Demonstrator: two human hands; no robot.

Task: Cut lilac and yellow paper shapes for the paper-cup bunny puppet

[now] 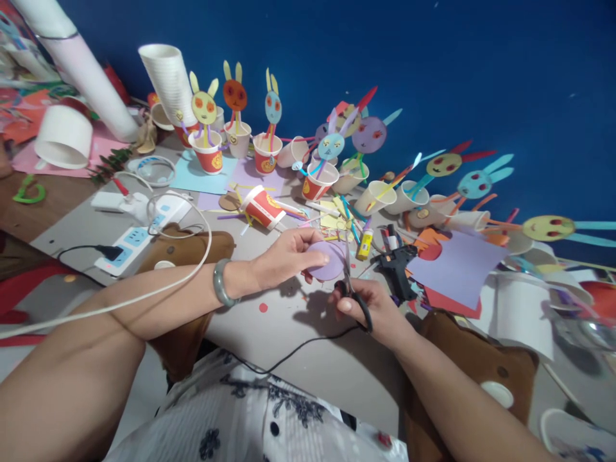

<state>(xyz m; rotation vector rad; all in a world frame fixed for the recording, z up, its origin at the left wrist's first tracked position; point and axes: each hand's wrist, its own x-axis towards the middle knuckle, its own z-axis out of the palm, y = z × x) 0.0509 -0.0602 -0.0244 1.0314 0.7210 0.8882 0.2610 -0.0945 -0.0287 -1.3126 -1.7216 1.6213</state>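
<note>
My left hand (289, 260) pinches a round piece of purple paper (327, 262) between thumb and fingers, above the grey table (283, 340). In my right hand (370, 305) is a pair of scissors (359, 307) with black handles. Its blades point away from me and lie at the right edge of the purple paper. Whether the blades are apart is too small to tell. A small red paper dot (263, 308) rests on the table below my left hand.
Paper cups with paper rabbit faces (332, 146) line the blue wall. A power strip (144, 231) and white cable are at left. A glue stick (366, 242), a black glue gun (397, 266) and a purple sheet (462, 263) lie to the right. One red cup (264, 208) lies tipped over.
</note>
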